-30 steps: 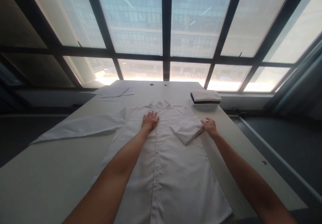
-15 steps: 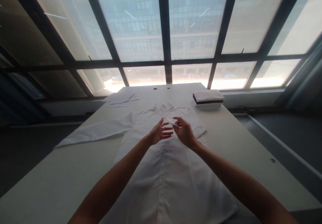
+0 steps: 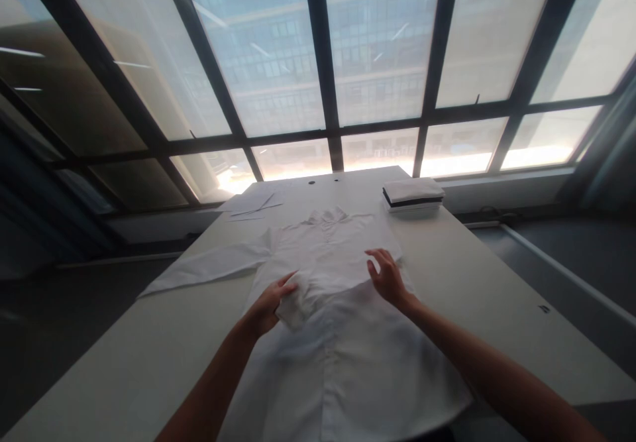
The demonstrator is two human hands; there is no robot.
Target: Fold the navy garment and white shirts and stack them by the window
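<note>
Window wall (image 3: 382,44): fills the upper half of the view, dark-framed, glass in two tiers, brightest along the low panes. Pale streaks reflected in several panes.

Surface (image 3: 124,362): white, long, narrowing toward the window wall. Dark floor (image 3: 586,250) on both sides.

Curtains: one at the far right edge (image 3: 606,157), another at the left edge, both blue-grey and dim.

White shirt (image 3: 358,362): laid along the middle of the surface, front up, neck end toward the windows, hem toward the wearer of the camera. Button strip runs down the centre; individual buttons too faint to count.

Left-side sleeve (image 3: 209,266): stretched out flat to the left, angled toward the near side, lightly wrinkled.

Right-side sleeve (image 3: 342,266): drawn across the chest, its end at the left hand.

Folded stack (image 3: 413,193): far right of the surface, beyond the shirt's shoulder and apart from it. White above, a dark layer, white below.

Papers (image 3: 253,200): loose sheets, overlapping, far left.

Left hand (image 3: 271,304): thumb and fingers pinching the sleeve end, left of the button strip.

Right hand (image 3: 387,277): fingers spread and slightly curved, thumb apart, over the right chest. Contact with the cloth: cannot tell.

Collar (image 3: 326,217): standing up, points visible.

Two small dark spots (image 3: 311,182) at the far end of the surface.
</note>
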